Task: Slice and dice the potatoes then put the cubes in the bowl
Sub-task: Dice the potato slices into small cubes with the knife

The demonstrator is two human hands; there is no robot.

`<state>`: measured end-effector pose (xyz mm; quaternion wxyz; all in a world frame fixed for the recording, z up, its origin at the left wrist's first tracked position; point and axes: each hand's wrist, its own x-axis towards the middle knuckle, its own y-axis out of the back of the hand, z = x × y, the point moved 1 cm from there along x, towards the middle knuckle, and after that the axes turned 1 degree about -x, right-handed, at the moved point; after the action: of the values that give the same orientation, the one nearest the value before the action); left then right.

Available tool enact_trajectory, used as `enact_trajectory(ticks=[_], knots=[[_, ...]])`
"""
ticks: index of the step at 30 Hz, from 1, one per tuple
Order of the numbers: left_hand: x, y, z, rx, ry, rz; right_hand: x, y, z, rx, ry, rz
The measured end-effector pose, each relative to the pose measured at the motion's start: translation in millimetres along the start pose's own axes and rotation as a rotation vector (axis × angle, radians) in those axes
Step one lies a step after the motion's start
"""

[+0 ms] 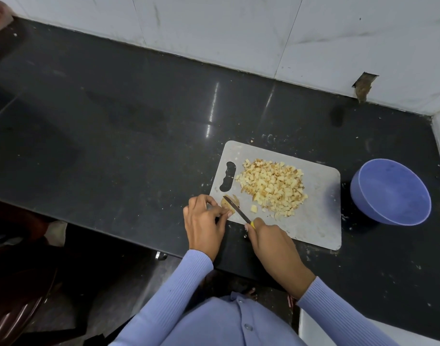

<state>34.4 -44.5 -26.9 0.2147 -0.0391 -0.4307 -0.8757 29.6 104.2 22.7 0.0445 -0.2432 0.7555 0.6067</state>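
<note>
Gleaming dark countertop point(114, 126), white tiled wall point(239, 28)

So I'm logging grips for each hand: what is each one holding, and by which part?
Right hand grips the knife by its yellow handle. Left hand pinches the potato piece at its near edge.

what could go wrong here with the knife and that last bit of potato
The left hand pinches a small potato piece with fingertips right beside the knife blade, so a slip could nick them. That piece also sits near the cutting board corner, where bits may fall onto the counter.
</note>
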Motion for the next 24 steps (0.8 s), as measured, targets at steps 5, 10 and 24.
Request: enact_trajectory(ticks=[5,10,24], knots=[[1,0,1,0.009,0.066,-0.037,5,-3,-3,-0.036,-0.001,-0.043],[4,2,1,0.056,0.159,-0.057,8,-4,-5,-0.087,0.007,-0.066],[3,1,4,0.052,0.201,-0.073,-22,-5,27,-0.034,-0.122,-0.087]])
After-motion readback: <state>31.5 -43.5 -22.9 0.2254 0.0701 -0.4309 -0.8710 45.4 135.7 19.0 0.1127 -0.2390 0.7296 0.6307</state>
